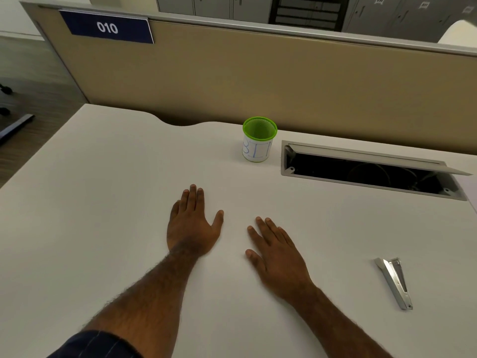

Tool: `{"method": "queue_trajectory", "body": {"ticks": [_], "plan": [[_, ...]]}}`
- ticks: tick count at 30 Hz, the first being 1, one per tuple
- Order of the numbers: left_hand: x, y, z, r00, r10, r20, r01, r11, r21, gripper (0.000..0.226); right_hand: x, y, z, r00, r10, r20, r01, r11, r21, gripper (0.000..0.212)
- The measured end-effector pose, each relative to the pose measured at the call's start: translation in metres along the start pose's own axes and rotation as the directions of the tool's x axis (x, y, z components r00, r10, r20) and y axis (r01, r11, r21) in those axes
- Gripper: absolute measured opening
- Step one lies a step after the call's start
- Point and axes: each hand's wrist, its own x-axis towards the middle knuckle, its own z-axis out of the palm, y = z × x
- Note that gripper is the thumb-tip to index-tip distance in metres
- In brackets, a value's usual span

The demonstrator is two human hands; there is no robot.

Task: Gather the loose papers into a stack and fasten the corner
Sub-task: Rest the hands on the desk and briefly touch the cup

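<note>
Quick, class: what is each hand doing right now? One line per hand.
Left hand: open, flat on the desk, holding nothing.
Right hand: open, flat on the desk, holding nothing; the stapler lies untouched.

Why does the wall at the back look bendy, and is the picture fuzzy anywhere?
In the head view, the wide-angle lens bows and tilts the divider panel and the desk edges. Light is soft and even, with faint shadows under the left hand and right hand. The stapler glints slightly. The cup is fairly sharp; its handwriting and the far corners are blurry.
</note>
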Motion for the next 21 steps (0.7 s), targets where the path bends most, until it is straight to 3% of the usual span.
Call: {"method": "queue_trajectory", "body": {"ticks": [3, 6, 10, 12, 14, 18, 21], "plan": [[0.000, 0.000, 0.000, 1.000, 0.001, 0.002, -0.001, 1.000, -0.009, 0.084, -0.007, 0.003, 0.000, 0.987, 0.112, -0.113, -0.094, 0.984, 0.154, 0.063], [0.000, 0.000, 0.001, 1.000, 0.001, 0.004, -0.001, 1.000, -0.009, 0.084, -0.003, 0.004, -0.008, 0.966, 0.199, -0.164, -0.167, 0.967, 0.191, 0.049], [0.000, 0.000, 0.000, 1.000, 0.002, 0.000, -0.002, 1.000, -0.010, 0.084, 0.008, -0.008, -0.010, 0.990, 0.104, -0.098, -0.087, 0.982, 0.165, 0.050], [0.000, 0.001, 0.000, 1.000, 0.001, -0.002, -0.001, 1.000, -0.009, 0.084, 0.012, -0.013, -0.008, 0.987, 0.043, -0.157, -0.024, 0.992, 0.121, 0.030], [0.001, 0.000, -0.001, 1.000, -0.001, -0.003, 0.001, 1.000, -0.013, 0.084, 0.016, -0.015, -0.005, 0.978, 0.032, -0.205, -0.008, 0.993, 0.117, 0.024], [0.000, 0.001, 0.000, 1.000, -0.005, -0.007, 0.005, 1.000, -0.018, 0.084, 0.021, -0.022, -0.011, 0.999, 0.032, -0.042, -0.030, 0.998, 0.051, 0.020], [0.000, 0.001, -0.001, 1.000, -0.004, -0.009, 0.004, 1.000, -0.020, 0.083, 0.023, -0.030, -0.011, 0.997, 0.069, -0.044, -0.069, 0.998, -0.009, 0.017]]}}
